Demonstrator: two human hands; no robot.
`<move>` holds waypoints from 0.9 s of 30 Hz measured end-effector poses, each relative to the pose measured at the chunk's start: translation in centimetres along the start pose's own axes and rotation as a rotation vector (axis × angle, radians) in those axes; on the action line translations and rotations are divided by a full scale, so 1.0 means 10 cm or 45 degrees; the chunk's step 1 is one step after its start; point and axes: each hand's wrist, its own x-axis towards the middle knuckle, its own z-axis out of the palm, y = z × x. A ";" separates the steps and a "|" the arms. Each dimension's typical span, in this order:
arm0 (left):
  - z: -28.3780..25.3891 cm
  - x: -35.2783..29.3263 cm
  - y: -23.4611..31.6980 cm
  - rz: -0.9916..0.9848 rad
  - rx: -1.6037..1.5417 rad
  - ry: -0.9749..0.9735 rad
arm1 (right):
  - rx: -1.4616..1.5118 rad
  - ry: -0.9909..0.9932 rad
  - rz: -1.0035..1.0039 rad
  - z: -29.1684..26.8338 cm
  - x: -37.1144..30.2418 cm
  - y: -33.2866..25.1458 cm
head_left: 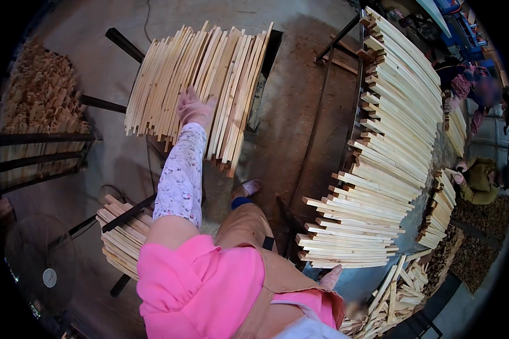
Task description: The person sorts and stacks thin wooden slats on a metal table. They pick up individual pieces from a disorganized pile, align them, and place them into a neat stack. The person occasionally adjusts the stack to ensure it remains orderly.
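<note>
My left hand (pixel 195 107), in a thin pale glove with a floral sleeve above it, reaches over a stack of wooden strips (pixel 175 68) on a dark metal stand. Its fingers are spread over the near part of the strips and close on none of them. My right hand (pixel 330 278), also gloved, shows only partly beyond my brown apron (pixel 283 277). It lies by the near end of a long row of wooden strips (pixel 379 169) on a table, with its visible fingers stretched out. Whether it touches the nearest strip I cannot tell.
A smaller strip stack (pixel 121 237) and a round fan (pixel 42 260) stand at the left. Farther back is a rack of wood pieces (pixel 42 107). Loose offcuts (pixel 398 288) lie at lower right. Across the table, a person in olive (pixel 481 181) works beside more strips (pixel 438 212).
</note>
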 end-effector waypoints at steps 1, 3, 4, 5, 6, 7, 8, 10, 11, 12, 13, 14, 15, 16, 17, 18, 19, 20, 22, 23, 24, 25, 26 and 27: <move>0.02 0.02 -0.10 -0.209 -0.106 -0.022 | 0.085 0.029 0.047 0.03 0.05 0.03; 0.00 -0.03 0.01 -0.211 -0.084 -0.087 | 0.358 0.065 0.193 0.03 0.17 0.03; -0.11 -0.06 0.14 -0.189 -0.061 -0.119 | 0.556 0.071 0.309 0.07 0.12 0.01; -0.32 -0.10 0.25 -0.130 -0.072 -0.226 | 0.750 0.075 0.419 0.10 0.09 -0.01; -0.30 -0.03 0.20 -0.089 -0.059 -0.243 | 0.653 0.093 0.402 0.15 0.09 -0.05; -0.29 -0.01 0.06 -0.055 -0.043 -0.260 | 0.551 0.102 0.383 0.18 0.06 -0.10; -0.29 -0.02 -0.03 -0.031 -0.034 -0.286 | 0.435 0.115 0.360 0.17 0.10 0.00; -0.17 -0.01 -0.01 -0.052 -0.070 -0.271 | 0.109 0.132 0.141 0.19 0.05 0.28; -0.13 -0.01 0.03 -0.053 -0.074 -0.259 | 0.133 0.154 0.106 0.24 0.00 0.32; -0.10 -0.01 0.07 -0.048 -0.074 -0.251 | 0.156 0.176 0.067 0.29 -0.02 0.35; -0.10 -0.09 0.17 -0.016 -0.111 -0.182 | 0.278 0.158 0.106 0.31 -0.05 0.24; 0.05 -0.05 0.04 0.001 -0.034 -0.142 | 0.685 0.062 0.178 0.36 -0.02 0.12; 0.20 0.01 -0.16 0.039 0.026 -0.114 | 1.529 -0.140 0.348 0.30 0.03 -0.10; 0.28 0.02 -0.10 0.037 0.051 -0.082 | 1.797 -0.235 0.370 0.24 0.01 -0.36; 0.29 0.08 -0.11 -0.059 0.124 -0.148 | 1.427 -0.265 0.174 0.15 -0.03 -0.64; 0.51 0.04 -0.20 -0.039 0.092 -0.042 | 1.116 0.009 0.215 0.09 0.08 -0.36; 0.41 0.09 -0.21 -0.067 0.154 -0.079 | 0.098 0.197 -0.072 0.08 0.10 -0.47; 0.41 0.17 -0.38 0.059 0.165 0.051 | 0.025 0.089 0.165 -0.06 0.15 -0.98; 0.44 0.03 0.06 0.159 0.135 -0.087 | 0.083 0.349 0.298 0.18 -0.13 -0.54; 0.26 -0.09 0.27 0.210 0.174 -0.225 | 0.112 0.273 0.386 0.18 -0.19 -0.55; 0.48 0.41 -0.52 0.377 -0.121 0.134 | 0.177 0.123 0.404 -0.08 0.16 -1.06; 0.53 0.36 -0.38 0.398 -0.043 0.105 | 0.294 0.145 0.458 -0.08 0.01 -1.04; 0.45 0.25 -0.13 0.446 0.012 0.102 | 0.291 0.008 0.399 -0.23 -0.20 -1.09; 0.40 0.14 0.07 0.496 0.055 0.109 | 0.634 -0.112 0.541 -0.31 -0.27 -1.11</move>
